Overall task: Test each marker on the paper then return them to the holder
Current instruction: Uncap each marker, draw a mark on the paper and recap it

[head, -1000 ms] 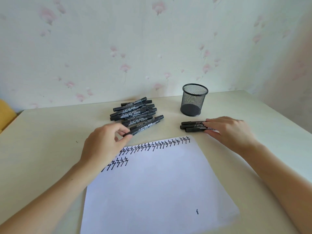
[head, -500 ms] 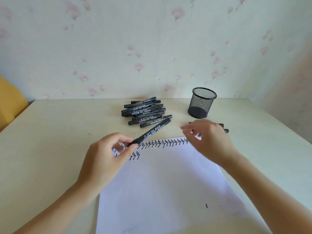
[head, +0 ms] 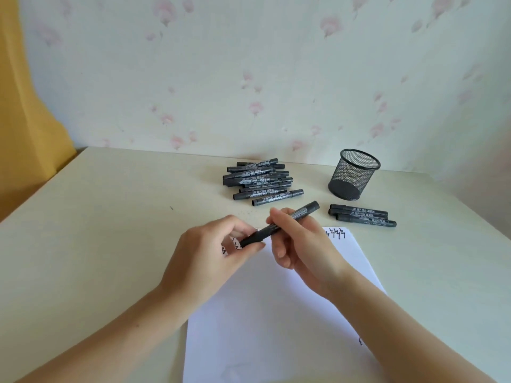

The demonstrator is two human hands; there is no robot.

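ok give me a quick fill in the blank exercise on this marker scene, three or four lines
1. Both hands grip one marker above the sheet of ____.
2. The mesh holder stands upright with ____ markers inside it.
3. Right of the paper, near the holder, lie ____ markers side by side.
4. The big pile of markers lies to the ____ of the holder.

Missing words: paper; no; three; left
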